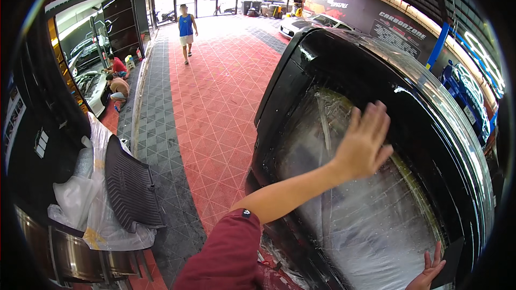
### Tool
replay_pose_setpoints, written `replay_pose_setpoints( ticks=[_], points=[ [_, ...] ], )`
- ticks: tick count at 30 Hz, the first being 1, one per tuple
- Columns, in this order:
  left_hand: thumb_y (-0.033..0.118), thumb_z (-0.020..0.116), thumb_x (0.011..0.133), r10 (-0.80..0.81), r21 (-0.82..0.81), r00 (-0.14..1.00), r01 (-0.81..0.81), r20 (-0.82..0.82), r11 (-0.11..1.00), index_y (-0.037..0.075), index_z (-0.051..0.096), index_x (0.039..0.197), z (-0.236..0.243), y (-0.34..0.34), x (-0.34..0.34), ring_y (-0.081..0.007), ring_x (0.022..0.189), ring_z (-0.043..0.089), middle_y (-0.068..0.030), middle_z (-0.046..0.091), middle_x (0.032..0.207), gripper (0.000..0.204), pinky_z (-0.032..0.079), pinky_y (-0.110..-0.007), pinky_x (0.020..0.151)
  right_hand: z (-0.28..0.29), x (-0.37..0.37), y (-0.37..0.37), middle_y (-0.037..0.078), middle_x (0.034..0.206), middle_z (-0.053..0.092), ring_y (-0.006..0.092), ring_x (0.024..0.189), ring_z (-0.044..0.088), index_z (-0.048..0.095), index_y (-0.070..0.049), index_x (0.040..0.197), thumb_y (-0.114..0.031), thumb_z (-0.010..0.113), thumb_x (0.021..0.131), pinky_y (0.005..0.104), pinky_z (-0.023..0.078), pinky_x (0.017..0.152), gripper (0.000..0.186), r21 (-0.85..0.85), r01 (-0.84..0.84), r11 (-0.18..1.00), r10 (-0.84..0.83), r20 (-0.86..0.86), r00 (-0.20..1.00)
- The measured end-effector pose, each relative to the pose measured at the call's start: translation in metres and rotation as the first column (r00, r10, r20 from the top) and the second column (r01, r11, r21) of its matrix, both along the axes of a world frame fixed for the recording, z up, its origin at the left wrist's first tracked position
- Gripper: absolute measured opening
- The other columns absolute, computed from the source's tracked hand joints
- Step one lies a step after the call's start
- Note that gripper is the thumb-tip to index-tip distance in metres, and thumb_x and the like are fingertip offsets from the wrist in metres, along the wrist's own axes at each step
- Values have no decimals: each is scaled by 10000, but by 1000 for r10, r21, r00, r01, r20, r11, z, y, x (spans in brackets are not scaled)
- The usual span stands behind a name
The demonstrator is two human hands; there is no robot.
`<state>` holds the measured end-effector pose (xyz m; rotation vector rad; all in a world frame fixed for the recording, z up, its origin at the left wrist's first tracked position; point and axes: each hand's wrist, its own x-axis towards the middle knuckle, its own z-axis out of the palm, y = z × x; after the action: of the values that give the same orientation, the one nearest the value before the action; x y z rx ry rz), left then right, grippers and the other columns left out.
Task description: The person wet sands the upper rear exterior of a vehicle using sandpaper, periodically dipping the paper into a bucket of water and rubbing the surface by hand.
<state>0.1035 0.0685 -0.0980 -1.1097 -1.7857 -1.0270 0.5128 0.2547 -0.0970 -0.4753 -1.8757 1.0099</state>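
A black vehicle body (344, 53) fills the right side, glossy and specked with drops. Clear plastic film (371, 236) covers its window, wrinkled and wet-looking, with yellowish edging along the rim. My left hand (365, 142) is stretched over the upper part of the window, fingers straight and thumb apart, holding nothing; whether the palm touches the surface cannot be made out. At the window's lower right corner is my right hand (427, 274), cut off by the frame, fingers spread. Beside it shows a dark flat piece (449, 263); I cannot tell if the hand touches it.
A ridged black mat (133, 188) and plastic wrapping (97, 198) lie at the left, above metal drums (75, 255). A person in a blue top (186, 27) stands on the red tiled floor (220, 91). Two people crouch by a light-coloured car (97, 94). A white car (312, 24) stands beyond.
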Motion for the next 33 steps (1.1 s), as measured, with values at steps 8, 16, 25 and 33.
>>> replay_pose_setpoints(
  ticks=[8,16,25,33],
  points=[
    [284,669,896,-615,-29,673,664,-410,747,29,720,1117,81,25,15,-372,1218,616,-159,702,1153,342,373,-590,1154,25,-80,-19,192,1636,379,369,1516,360,371,-24,1583,-55,480,940,559,203,1226,653,894,130,430,-495,113,861],
    [246,537,976,-206,335,978,180,43,925,-25,691,1122,156,56,-126,-384,1126,637,-221,695,1081,344,449,-514,1067,37,-79,-8,140,1611,412,396,1424,377,433,-25,1539,-136,481,913,522,305,1151,638,982,-122,143,-697,188,692],
    [356,502,992,-35,-36,988,41,151,999,19,747,1029,159,58,-123,-370,1055,700,-193,747,1035,418,435,-517,1100,43,-92,7,85,1577,488,390,1323,494,538,-91,1495,-386,470,1028,609,327,1109,557,939,-183,-291,-766,-114,633],
    [453,440,1009,5,-257,962,68,274,964,63,789,1024,155,50,-130,-333,1074,710,-173,757,1081,524,526,-461,978,65,-141,-1,132,1682,290,408,1573,165,329,27,1579,-71,581,644,644,7,1254,974,958,-245,-149,-725,63,686]
  ],
)
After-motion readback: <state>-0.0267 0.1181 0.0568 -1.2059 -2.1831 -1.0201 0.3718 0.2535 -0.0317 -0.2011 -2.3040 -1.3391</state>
